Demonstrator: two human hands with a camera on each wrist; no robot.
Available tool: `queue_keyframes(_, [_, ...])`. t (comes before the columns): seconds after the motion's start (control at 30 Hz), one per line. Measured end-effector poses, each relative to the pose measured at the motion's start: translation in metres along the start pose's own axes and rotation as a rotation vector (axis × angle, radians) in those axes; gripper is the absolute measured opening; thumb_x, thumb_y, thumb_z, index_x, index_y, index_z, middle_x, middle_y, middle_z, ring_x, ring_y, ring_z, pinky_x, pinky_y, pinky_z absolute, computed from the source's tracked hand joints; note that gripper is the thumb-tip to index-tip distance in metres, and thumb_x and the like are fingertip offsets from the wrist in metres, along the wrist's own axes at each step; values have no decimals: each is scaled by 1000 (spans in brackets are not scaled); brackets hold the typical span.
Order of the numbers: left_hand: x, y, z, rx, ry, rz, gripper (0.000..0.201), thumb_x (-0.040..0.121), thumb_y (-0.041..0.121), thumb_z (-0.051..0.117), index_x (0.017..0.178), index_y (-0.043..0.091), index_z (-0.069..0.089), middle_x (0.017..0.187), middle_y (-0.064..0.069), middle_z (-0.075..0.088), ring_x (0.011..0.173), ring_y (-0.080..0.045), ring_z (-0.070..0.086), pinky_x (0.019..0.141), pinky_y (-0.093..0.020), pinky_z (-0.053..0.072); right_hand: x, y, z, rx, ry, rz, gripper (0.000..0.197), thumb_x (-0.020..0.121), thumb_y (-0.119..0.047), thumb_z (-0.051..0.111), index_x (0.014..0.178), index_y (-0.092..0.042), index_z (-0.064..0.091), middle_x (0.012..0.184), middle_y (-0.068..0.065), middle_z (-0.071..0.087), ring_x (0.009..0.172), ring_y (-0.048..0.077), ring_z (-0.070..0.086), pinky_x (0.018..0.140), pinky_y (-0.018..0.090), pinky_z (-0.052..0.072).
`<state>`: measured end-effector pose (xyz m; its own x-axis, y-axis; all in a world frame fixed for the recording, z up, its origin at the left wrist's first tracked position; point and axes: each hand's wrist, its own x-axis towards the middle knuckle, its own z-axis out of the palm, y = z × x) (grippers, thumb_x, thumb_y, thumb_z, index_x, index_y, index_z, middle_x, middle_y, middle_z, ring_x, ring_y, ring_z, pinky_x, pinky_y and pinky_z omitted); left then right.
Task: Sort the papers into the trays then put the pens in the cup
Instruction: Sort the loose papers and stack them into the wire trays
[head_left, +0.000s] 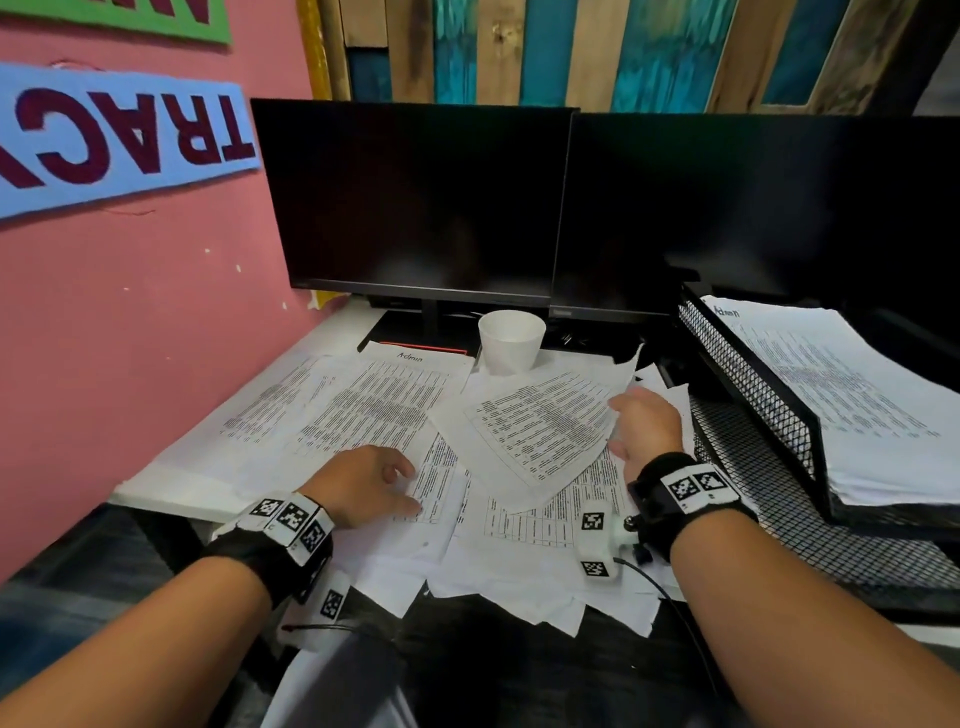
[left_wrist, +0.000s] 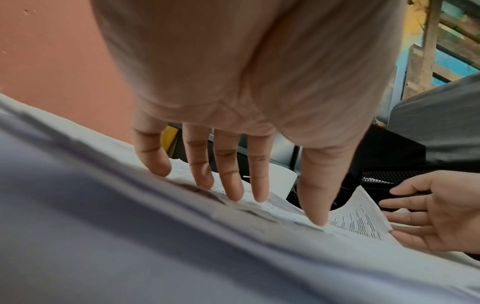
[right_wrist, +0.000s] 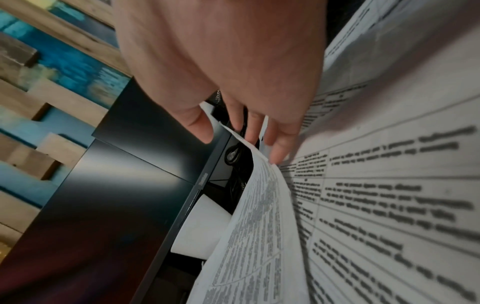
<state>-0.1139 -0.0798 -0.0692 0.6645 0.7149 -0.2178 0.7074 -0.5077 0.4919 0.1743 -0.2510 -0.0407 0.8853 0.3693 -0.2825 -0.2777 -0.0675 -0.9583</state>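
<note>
Printed papers (head_left: 374, 410) lie scattered and overlapping across the white desk. My left hand (head_left: 410, 488) rests flat on them, and its straight fingers (left_wrist: 255, 181) touch the sheets with their tips. One sheet (head_left: 545, 421) is tilted up at its right edge. My right hand (head_left: 618, 423) is at that edge, its fingers (right_wrist: 278, 144) straight behind the sheet and its thumb (right_wrist: 200, 123) in front, slightly apart from it. A white cup (head_left: 511, 340) stands upright behind the papers. A black mesh tray (head_left: 753, 395) at the right holds a paper stack (head_left: 841, 395). I see no pens.
A lower mesh tray (head_left: 810, 530) lies under the upper one, beside my right wrist. Two dark monitors (head_left: 415, 197) (head_left: 753, 208) stand close behind the cup. A pink wall (head_left: 130, 312) borders the desk on the left. Some sheets overhang the desk's front edge (head_left: 519, 608).
</note>
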Motion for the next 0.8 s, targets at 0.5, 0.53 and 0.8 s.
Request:
queue_keyframes(0.5, [-12, 9, -1, 176, -21, -102, 104, 60, 58, 82, 152, 45, 36, 158, 7, 41, 139, -23, 48, 111, -48, 46, 6, -4, -7, -106, 18, -51, 40, 80, -17, 53, 115, -2, 66, 94, 10, 69, 90, 31, 68, 90, 57, 61])
queue_keyframes(0.53, [-13, 8, -4, 153, -34, -120, 106, 62, 53, 83, 154, 44, 32, 159, 5, 41, 139, -24, 49, 111, -48, 47, 3, -8, -9, -43, 30, -56, 37, 83, -14, 50, 115, -6, 65, 100, 11, 70, 90, 31, 68, 90, 53, 60])
queue_keyframes(0.8, [-7, 7, -4, 204, 49, -108, 75, 83, 32, 72, 151, 33, 41, 126, 1, 65, 107, -21, 65, 90, -34, 55, -14, 7, -25, -16, -160, 96, 16, 101, -4, 56, 113, -5, 67, 93, 15, 81, 79, 29, 80, 63, 38, 64])
